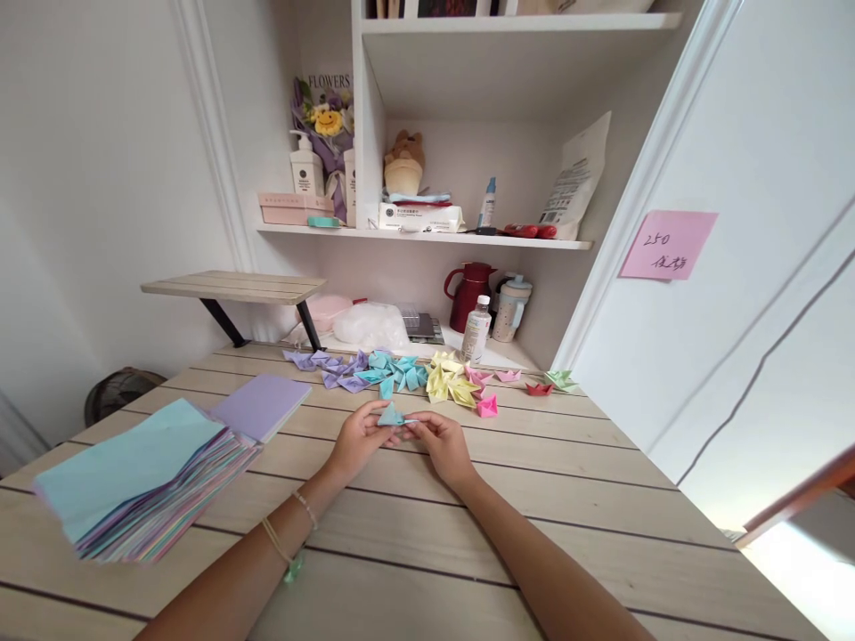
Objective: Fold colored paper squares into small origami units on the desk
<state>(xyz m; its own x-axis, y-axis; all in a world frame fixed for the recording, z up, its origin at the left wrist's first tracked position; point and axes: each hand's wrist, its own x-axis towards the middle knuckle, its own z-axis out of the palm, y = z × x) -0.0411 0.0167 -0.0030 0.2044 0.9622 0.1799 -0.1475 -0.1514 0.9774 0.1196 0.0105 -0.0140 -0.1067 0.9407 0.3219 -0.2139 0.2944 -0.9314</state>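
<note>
Between both hands, a little above the slatted table (414,543), is a small piece of folded light-blue paper (391,416). My left hand (361,438) pinches its left side, with the thumb in front. From the right, my right hand (437,441) grips the other end between thumb and fingers. Just beyond the hands lie folded paper boats in groups: purple boats (340,369), blue boats (401,372), yellow boats (449,381) and pink boats (487,406). Farther right are a red boat (538,389) and a green boat (562,380).
A thick stack of coloured paper (134,463) lies at the left, beside a purple paper pad (264,405). Behind the boats stand a clear bottle (476,331), a red jug (469,298) and a tumbler (511,310). A small raised wooden shelf (233,283) stands at the back left.
</note>
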